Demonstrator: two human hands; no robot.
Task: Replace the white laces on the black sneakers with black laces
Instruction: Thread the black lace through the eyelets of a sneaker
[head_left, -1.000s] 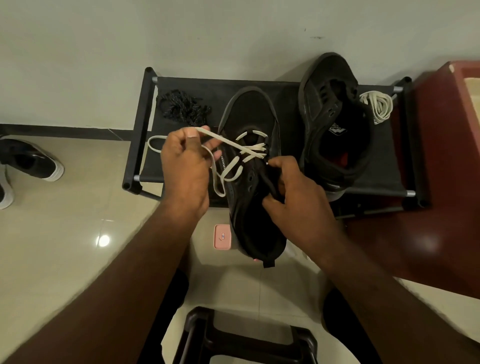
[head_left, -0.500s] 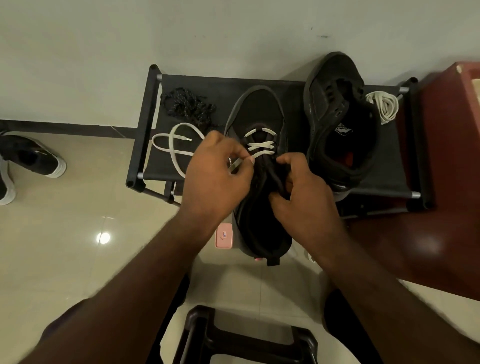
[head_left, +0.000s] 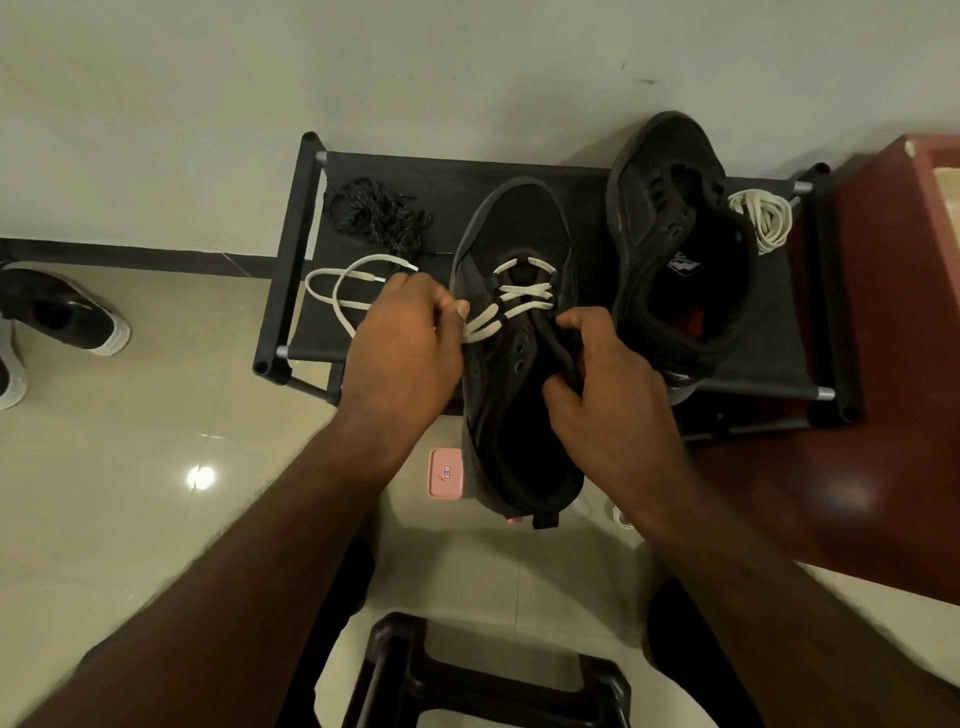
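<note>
**Room setting: tiled floor, pale wall, low furniture**

A plain pale wall (head_left: 363, 62) fills the upper field. It carries a small dark smudge (head_left: 647, 81) and meets the floor along a dark skirting (head_left: 130, 254). The floor (head_left: 104, 519) is glossy beige tile, with a bright spot of reflected light (head_left: 200, 475) at left. A low black rack (head_left: 291, 249) with a fabric shelf stands against the wall. A glossy red-brown unit (head_left: 909, 415) stands just beside the rack's right end. A black stool (head_left: 493, 686) lies at the bottom edge.

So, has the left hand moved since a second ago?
Yes. The left hand has moved right, away from the left rail of the shoe rack, back to the white lace at the eyelets of the sneaker.
</note>
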